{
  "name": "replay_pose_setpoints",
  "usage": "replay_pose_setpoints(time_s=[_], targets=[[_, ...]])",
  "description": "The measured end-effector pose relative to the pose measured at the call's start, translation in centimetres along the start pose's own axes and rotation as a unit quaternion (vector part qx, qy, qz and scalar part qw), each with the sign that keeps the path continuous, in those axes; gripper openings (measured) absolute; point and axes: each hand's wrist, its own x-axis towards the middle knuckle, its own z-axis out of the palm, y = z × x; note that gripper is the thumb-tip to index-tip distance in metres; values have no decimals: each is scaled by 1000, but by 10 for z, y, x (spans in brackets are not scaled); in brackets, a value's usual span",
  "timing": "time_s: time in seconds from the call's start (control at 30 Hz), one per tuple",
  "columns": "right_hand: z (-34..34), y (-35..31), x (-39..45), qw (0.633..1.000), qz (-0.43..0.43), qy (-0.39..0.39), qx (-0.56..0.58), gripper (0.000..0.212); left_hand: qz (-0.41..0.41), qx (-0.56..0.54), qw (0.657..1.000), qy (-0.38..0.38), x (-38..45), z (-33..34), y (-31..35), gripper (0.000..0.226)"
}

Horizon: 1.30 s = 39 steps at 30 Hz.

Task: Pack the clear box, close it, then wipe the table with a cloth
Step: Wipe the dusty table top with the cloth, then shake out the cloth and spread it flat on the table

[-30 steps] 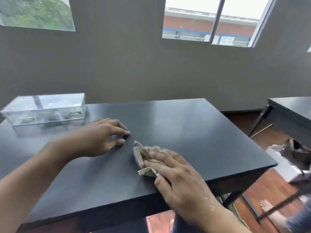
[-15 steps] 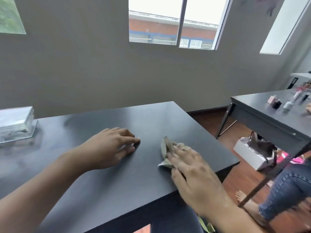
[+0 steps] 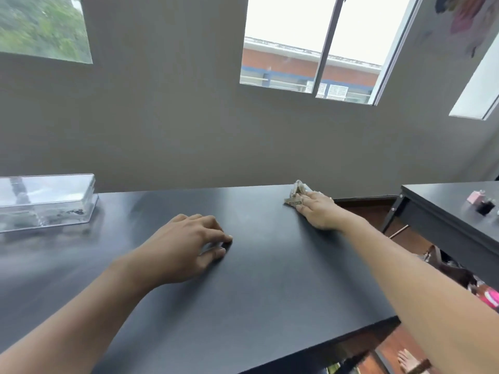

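Note:
The clear box (image 3: 46,202) stands closed at the far left of the black table (image 3: 256,292), with dark items showing dimly inside. My right hand (image 3: 317,211) is stretched out to the table's far right corner, pressing a crumpled beige cloth (image 3: 296,194) flat against the top; part of the cloth is hidden under my fingers. My left hand (image 3: 186,244) rests palm down near the middle of the table, fingers curled loosely, holding nothing.
A grey wall runs directly behind the table. A second dark table (image 3: 453,220) with small bottles (image 3: 480,203) stands to the right across a gap of wooden floor. A brown bag (image 3: 448,268) and someone's bare foot (image 3: 407,360) lie below on the right.
My right hand has slid the cloth from the near right part of the table out to the far right corner. My left hand has stayed in place. The camera has swung.

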Motion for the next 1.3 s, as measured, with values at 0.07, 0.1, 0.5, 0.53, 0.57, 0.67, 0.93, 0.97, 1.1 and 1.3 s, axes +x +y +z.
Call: replay_pose_setpoints(time_s=[0.07, 0.1, 0.5, 0.53, 0.57, 0.67, 0.93, 0.97, 1.1, 1.3], targets=[[1, -28, 16, 1000, -20, 9, -13, 58, -6, 11, 1000, 7, 2, -3, 1, 33], [4, -46, 16, 999, -41, 13, -18, 57, -8, 21, 1000, 9, 2, -5, 2, 34], [40, -127, -125, 916, -335, -26, 220, 35, -126, -34, 989, 64, -3, -16, -6, 66], [33, -126, -132, 899, -284, -61, 328, 30, -120, -62, 989, 55, -2, -15, -5, 67], [26, -126, -138, 873, -227, -66, 427, 28, -110, -89, 989, 40, -2, -14, -3, 66], [14, -118, -144, 825, -142, 28, 545, 34, -58, -116, 992, -7, -3, -10, 5, 63], [-29, -94, -147, 746, -99, 118, 648, 32, 11, -280, 947, 155, -6, -23, 26, 17], [-33, -91, -149, 748, -115, 97, 646, 36, 2, -311, 934, 174, -7, -27, 30, 20], [-33, -91, -162, 878, -157, 25, 451, 49, -10, -388, 903, 185, -8, -33, 42, 34], [-42, -89, -161, 846, -110, 134, 503, 14, -48, -386, 896, 213, -6, -30, 42, 35]])
